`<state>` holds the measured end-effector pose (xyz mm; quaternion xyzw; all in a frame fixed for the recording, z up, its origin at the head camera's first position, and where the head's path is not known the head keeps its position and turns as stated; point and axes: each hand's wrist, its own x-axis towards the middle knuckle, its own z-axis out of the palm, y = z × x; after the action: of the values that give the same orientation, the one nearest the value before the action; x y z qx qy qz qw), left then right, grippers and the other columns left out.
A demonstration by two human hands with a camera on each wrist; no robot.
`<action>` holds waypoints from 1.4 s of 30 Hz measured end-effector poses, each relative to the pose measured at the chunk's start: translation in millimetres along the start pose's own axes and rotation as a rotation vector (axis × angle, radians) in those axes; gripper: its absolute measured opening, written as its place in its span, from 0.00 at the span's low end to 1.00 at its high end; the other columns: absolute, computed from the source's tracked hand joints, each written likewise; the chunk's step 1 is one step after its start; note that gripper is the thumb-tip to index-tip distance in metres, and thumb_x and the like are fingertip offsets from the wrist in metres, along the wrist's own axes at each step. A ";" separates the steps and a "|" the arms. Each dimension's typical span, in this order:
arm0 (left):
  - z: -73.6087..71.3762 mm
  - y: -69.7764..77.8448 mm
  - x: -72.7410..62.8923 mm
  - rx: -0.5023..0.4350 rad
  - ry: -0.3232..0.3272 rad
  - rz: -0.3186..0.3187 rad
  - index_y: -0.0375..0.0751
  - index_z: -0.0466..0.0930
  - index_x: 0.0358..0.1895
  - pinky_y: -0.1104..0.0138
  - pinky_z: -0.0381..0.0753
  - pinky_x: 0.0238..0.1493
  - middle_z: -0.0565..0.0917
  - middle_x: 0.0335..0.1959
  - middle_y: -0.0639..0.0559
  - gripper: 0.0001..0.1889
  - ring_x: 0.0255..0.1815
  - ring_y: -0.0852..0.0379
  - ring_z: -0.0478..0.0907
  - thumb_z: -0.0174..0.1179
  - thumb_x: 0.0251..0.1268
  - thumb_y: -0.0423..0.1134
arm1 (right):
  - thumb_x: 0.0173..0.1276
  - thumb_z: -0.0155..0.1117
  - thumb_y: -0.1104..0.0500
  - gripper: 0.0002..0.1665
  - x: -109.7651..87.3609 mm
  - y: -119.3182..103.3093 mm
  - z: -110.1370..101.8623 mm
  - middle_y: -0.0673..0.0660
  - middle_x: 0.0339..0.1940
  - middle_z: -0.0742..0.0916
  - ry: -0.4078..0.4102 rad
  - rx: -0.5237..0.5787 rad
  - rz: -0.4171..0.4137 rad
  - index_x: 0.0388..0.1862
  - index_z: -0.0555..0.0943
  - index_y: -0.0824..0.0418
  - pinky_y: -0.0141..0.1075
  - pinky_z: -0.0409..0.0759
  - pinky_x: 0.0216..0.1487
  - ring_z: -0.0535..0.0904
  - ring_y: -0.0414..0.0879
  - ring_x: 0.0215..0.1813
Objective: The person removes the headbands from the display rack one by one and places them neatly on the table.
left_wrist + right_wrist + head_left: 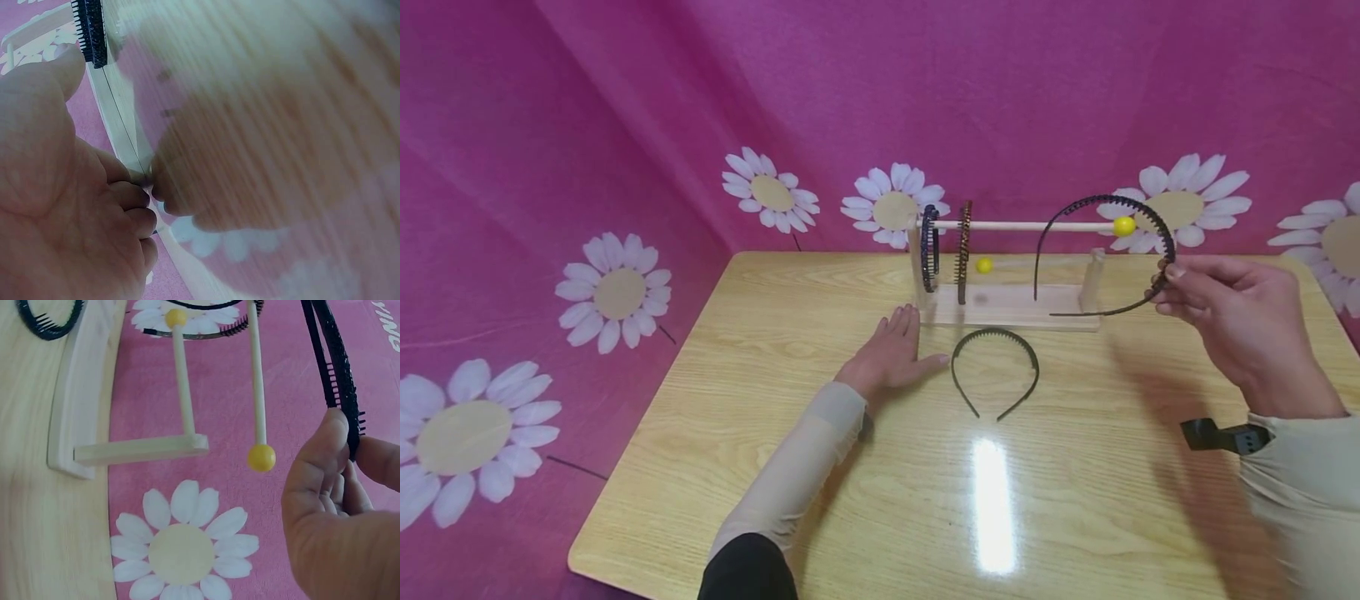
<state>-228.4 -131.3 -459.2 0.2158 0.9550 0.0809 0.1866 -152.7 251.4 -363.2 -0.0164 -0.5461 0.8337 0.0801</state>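
My right hand (pixel 1247 321) pinches a black toothed headband (pixel 1167 237) between thumb and fingers, beside the right end of a wooden rack's upper rod (pixel 1022 226). In the right wrist view this headband (pixel 340 362) stands apart from the rod's yellow ball tip (pixel 261 458). Two headbands hang at the rod's left part, a dark glittery one (pixel 929 250) and a brown patterned one (pixel 964 254). My left hand (pixel 891 354) lies palm down with fingers straight, fingertips at the left end of the rack's base (pixel 1015 308). Near its thumb another black headband (pixel 1033 367) lies on the table.
A lower rod with a yellow ball (pixel 984 265) runs beneath the upper one, toward a short right post (pixel 1092 279). The wooden table (pixel 700 433) meets a pink flowered cloth (pixel 647 125) behind and at the left.
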 end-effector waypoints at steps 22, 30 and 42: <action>-0.8 0.5 0.0 0.010 0.009 0.019 0.33 0.33 0.80 0.57 0.33 0.79 0.35 0.82 0.38 0.55 0.81 0.45 0.31 0.36 0.69 0.76 | 0.73 0.62 0.67 0.17 -3.2 25.9 -44.1 0.45 0.32 0.90 -0.104 -0.536 0.202 0.33 0.90 0.46 0.32 0.87 0.36 0.86 0.37 0.34; -1.2 0.9 -0.3 0.013 0.008 0.022 0.33 0.34 0.80 0.57 0.34 0.78 0.35 0.82 0.38 0.55 0.81 0.45 0.31 0.35 0.69 0.76 | 0.74 0.60 0.68 0.19 2.3 36.1 -55.6 0.44 0.30 0.89 -0.155 -0.615 0.285 0.32 0.90 0.47 0.31 0.86 0.35 0.86 0.37 0.32; -1.7 1.0 -0.9 0.020 0.002 0.018 0.33 0.34 0.80 0.57 0.33 0.78 0.35 0.82 0.38 0.55 0.81 0.45 0.30 0.36 0.69 0.76 | 0.76 0.60 0.60 0.23 4.3 53.7 -64.9 0.46 0.33 0.89 -0.193 -0.901 0.274 0.57 0.79 0.80 0.33 0.86 0.35 0.84 0.35 0.33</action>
<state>-228.0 -130.9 -457.1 0.2260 0.9540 0.0735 0.1826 -155.7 289.9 -438.1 -0.0436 -0.8508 0.5147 -0.0966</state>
